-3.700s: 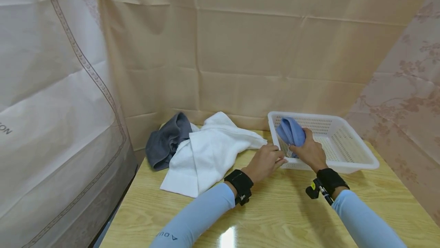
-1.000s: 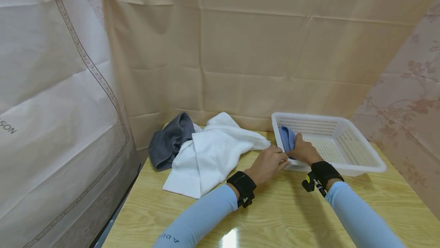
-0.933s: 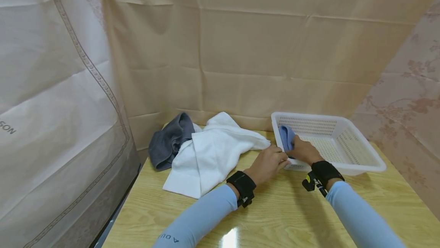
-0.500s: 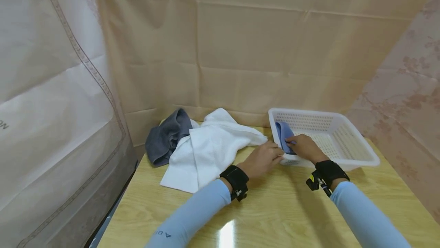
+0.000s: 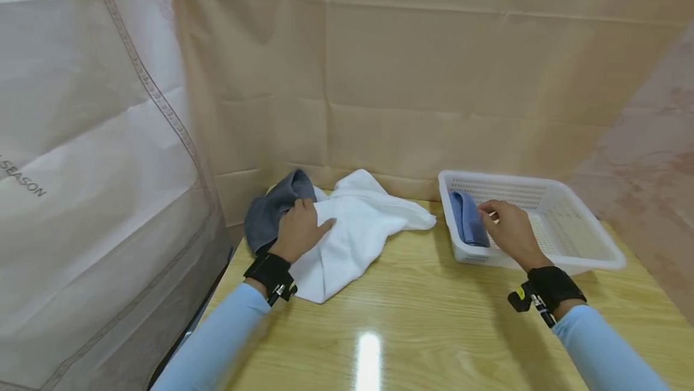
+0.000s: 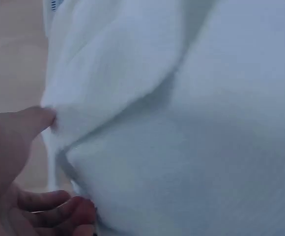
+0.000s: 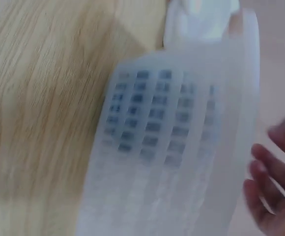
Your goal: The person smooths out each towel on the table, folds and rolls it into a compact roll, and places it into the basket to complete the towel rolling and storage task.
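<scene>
My left hand has its thumb spread from the fingers, over the place where the white towel meets the crumpled dark grey towel. In the left wrist view, the thumb and fingers lie apart at the edge of the white towel; whether they touch it is hard to tell. A folded blue towel stands along the left inside wall of the white plastic basket. Just right of it, my right hand hovers over the basket, fingers loosely bent around nothing. The right wrist view shows these fingers beside the basket's perforated wall.
The wooden table carries both the towels on the left and the basket on the right. A beige cloth hangs behind it. Pale sheets hang at the left, and a floral one at the right.
My right hand lowered the blue towel into the basket, pressed it against the left wall and let go. My left hand left the basket's front-left corner and moved left to the towels.
</scene>
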